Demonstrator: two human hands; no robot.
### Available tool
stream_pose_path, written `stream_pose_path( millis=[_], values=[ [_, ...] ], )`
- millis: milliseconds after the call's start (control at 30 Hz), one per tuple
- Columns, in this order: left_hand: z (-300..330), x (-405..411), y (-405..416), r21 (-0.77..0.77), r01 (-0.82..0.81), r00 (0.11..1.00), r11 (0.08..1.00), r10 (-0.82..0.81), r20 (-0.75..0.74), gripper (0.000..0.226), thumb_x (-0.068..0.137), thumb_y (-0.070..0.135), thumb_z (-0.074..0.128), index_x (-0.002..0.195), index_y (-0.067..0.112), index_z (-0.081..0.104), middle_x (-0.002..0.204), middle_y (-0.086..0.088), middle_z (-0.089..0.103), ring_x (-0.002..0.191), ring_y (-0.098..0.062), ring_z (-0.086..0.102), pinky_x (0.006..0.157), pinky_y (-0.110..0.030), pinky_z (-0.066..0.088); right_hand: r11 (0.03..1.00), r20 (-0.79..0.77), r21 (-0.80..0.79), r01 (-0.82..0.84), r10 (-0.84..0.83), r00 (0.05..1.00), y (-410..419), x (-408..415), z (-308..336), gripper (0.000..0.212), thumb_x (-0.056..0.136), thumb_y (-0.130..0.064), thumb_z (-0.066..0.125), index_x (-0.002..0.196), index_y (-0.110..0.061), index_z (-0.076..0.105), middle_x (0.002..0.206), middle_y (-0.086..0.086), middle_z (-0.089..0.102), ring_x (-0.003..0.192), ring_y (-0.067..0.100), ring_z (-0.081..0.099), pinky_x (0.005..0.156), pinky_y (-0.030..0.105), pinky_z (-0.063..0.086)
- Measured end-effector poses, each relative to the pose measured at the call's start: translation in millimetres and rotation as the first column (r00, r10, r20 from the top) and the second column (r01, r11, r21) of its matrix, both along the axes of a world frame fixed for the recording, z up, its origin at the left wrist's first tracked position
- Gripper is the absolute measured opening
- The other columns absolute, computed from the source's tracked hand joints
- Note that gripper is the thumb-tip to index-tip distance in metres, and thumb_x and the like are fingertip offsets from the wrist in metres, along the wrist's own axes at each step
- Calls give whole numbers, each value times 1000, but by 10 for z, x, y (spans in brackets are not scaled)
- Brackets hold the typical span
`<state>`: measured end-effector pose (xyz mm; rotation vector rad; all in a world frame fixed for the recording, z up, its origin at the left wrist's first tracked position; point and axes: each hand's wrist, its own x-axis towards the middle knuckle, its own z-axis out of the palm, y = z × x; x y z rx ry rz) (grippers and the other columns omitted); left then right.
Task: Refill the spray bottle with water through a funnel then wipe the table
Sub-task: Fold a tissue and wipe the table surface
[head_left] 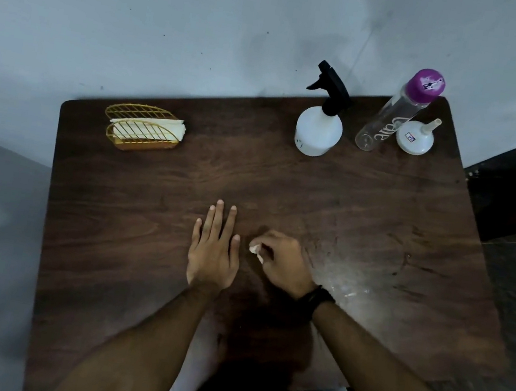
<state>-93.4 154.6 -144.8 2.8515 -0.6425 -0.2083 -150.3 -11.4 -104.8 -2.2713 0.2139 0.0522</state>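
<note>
A white spray bottle (318, 130) with a black trigger head stands at the back of the dark wooden table (133, 217). Beside it on the right stands a clear water bottle (392, 115) with a purple cap, and a white funnel (415, 137) lies mouth-down. My left hand (213, 249) rests flat on the table with straight fingers. My right hand (280, 262) grips a small crumpled white tissue (255, 250) against the tabletop, just right of the left hand. A black band is on the right wrist.
A gold wire napkin holder (142, 129) with white napkins stands at the back left. A pale wall runs behind the table. The tabletop right of my right hand shows a light, streaky sheen. A dark floor area lies past the right edge.
</note>
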Motion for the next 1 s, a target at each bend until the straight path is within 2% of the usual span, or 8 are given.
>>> stream_pose_path(
  millis=[100, 167, 200, 333, 467, 667, 867, 1000],
  values=[
    [9, 5, -8, 13, -5, 1000, 1000, 5, -7, 58, 104, 37, 30, 159, 21, 18, 168, -5, 9, 154, -18, 6, 124, -44, 12, 935, -84, 261, 240, -225, 971, -299, 136, 54, 14, 91, -9, 67, 92, -18, 77, 94, -5, 74, 90, 3, 67, 84, 18, 50],
    [8, 4, -10, 15, -5, 1000, 1000, 5, -14, 58, 105, 37, 30, 159, 22, 17, 168, -5, 9, 154, -18, 6, 124, -43, 12, 898, -131, 253, 360, -337, 932, -524, 259, 27, 16, 90, -7, 67, 90, -19, 77, 92, -6, 74, 88, 3, 67, 82, 19, 51],
    [8, 2, -8, 13, -5, 1000, 1000, 5, -15, 58, 105, 37, 30, 159, 22, 17, 168, -5, 8, 154, -18, 6, 124, -43, 11, 914, -116, 167, 369, -354, 928, -612, 309, 13, 17, 89, -5, 66, 88, -19, 77, 92, -6, 74, 86, 4, 66, 81, 19, 50],
    [17, 2, -9, 16, -9, 1000, 1000, 10, -13, 58, 106, 39, 29, 159, 22, 16, 168, -4, 8, 154, -17, 5, 125, -42, 10, 955, 87, -154, 255, -244, 966, -724, 371, -43, 24, 78, 8, 60, 85, -12, 72, 91, 3, 66, 78, 15, 61, 68, 29, 52],
    [15, 0, -12, 15, -14, 1000, 1000, 14, -19, 58, 106, 39, 30, 159, 23, 15, 168, -3, 7, 154, -16, 4, 125, -42, 8, 923, 65, -339, 181, -169, 983, -558, 288, -113, 18, 79, 10, 61, 87, -4, 67, 95, 9, 55, 75, 24, 56, 53, 35, 48],
    [4, -18, -8, -7, -22, 1000, 1000, 22, -14, 59, 105, 39, 31, 159, 23, 18, 168, -3, 9, 155, -17, 6, 124, -43, 12, 918, 72, -390, 69, -44, 996, -97, -173, -128, 28, 89, -17, 56, 115, -8, 65, 112, 11, 61, 94, 29, 60, 69, 37, 55],
    [-9, -7, 4, -4, -15, 1000, 1000, 15, -10, 58, 105, 40, 29, 159, 24, 16, 168, -3, 8, 155, -17, 5, 124, -43, 13, 893, 67, -415, -174, 220, 973, 32, -249, -162, 47, 61, 6, 74, 105, -9, 71, 105, 7, 69, 99, 25, 63, 70, 32, 59],
    [-18, -8, 0, 7, -17, 1000, 1000, 17, -16, 58, 106, 40, 29, 160, 25, 15, 168, -2, 7, 155, -16, 4, 124, -43, 12, 889, 41, -451, -75, 104, 994, -322, 260, -62, 43, 56, 7, 77, 93, -14, 73, 94, 5, 72, 85, 27, 68, 58, 29, 55]
  ],
)
